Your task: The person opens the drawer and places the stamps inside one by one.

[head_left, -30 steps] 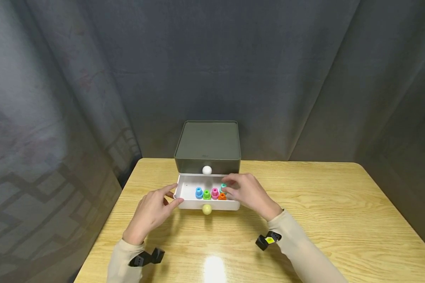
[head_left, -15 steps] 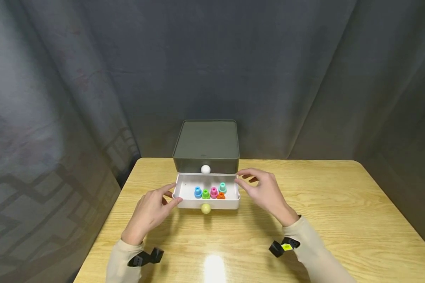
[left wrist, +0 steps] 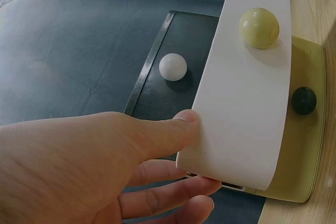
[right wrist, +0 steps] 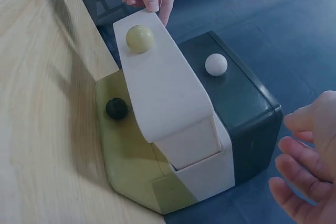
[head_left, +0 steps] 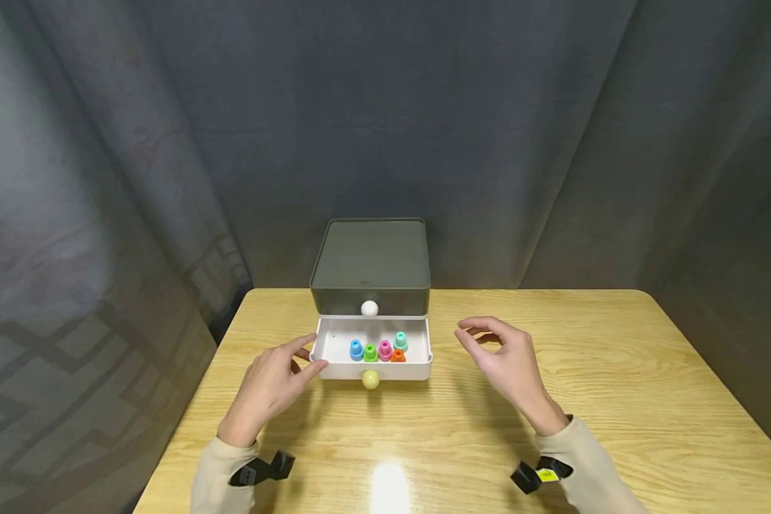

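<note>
A white drawer [head_left: 417, 370] with a yellow ball knob [head_left: 370, 379] stands pulled out of a small chest. Inside it sit small stepped plastic pegs: blue [head_left: 356, 350], green [head_left: 370, 353], pink [head_left: 385, 350], orange [head_left: 398, 355] and teal [head_left: 400, 340], the teal one behind the orange. My left hand [head_left: 271, 385] holds the drawer's left front corner, thumb at the front edge and fingers along the side. Right of the chest, above the table, my right hand [head_left: 506, 360] has loosely bent fingers and nothing in them. The wrist views hide the drawer's contents.
The chest's dark green top section [head_left: 370, 257] has a white ball knob [head_left: 369, 308]. Below the white drawer is an olive drawer [right wrist: 123, 145] with a black knob [right wrist: 116, 108]. A wooden table [head_left: 585, 371] carries the chest; a grey curtain [head_left: 385, 128] hangs behind.
My right hand has let go of the teal peg in the drawer and moved right, away from the chest. My left hand stays at the drawer's left corner.
</note>
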Tool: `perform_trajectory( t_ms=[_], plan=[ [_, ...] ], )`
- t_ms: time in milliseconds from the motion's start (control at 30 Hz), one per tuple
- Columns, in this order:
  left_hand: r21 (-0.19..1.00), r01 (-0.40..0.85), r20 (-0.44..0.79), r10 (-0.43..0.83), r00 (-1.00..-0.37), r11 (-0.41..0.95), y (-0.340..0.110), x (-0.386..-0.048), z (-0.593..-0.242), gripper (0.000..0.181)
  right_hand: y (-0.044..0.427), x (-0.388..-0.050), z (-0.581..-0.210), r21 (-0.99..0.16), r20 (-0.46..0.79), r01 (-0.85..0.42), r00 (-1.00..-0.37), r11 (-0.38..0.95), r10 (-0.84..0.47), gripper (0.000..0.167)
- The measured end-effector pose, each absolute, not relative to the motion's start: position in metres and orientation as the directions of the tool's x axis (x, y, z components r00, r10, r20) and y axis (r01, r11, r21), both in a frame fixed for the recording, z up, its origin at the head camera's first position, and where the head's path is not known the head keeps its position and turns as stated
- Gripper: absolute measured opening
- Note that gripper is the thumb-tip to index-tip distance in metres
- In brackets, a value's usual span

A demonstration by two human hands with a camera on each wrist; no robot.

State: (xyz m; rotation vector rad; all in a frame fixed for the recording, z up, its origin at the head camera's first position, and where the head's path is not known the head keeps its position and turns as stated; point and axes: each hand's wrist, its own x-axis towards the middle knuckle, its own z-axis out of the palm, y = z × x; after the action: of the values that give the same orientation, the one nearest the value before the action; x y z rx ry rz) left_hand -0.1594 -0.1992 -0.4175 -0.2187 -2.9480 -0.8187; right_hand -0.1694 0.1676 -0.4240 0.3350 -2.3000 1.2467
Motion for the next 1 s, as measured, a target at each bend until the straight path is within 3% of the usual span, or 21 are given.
perform_trajectory(
  t_ms=[533,1000],
  plan=[
    [0.506,0.165,0.113,0.124,-0.986,0.847,-0.199,-0.159,-0.417,0.054,0.178,-0.153,-0.446,-0.733,0.507,-0.403,-0.860,0.548,0.046,0.011],
    [0.502,0.166,0.115,0.125,-0.986,0.849,-0.200,-0.159,-0.418,0.054,0.168,-0.155,-0.442,-0.732,0.513,-0.422,-0.858,0.535,0.024,0.013]
  ],
)
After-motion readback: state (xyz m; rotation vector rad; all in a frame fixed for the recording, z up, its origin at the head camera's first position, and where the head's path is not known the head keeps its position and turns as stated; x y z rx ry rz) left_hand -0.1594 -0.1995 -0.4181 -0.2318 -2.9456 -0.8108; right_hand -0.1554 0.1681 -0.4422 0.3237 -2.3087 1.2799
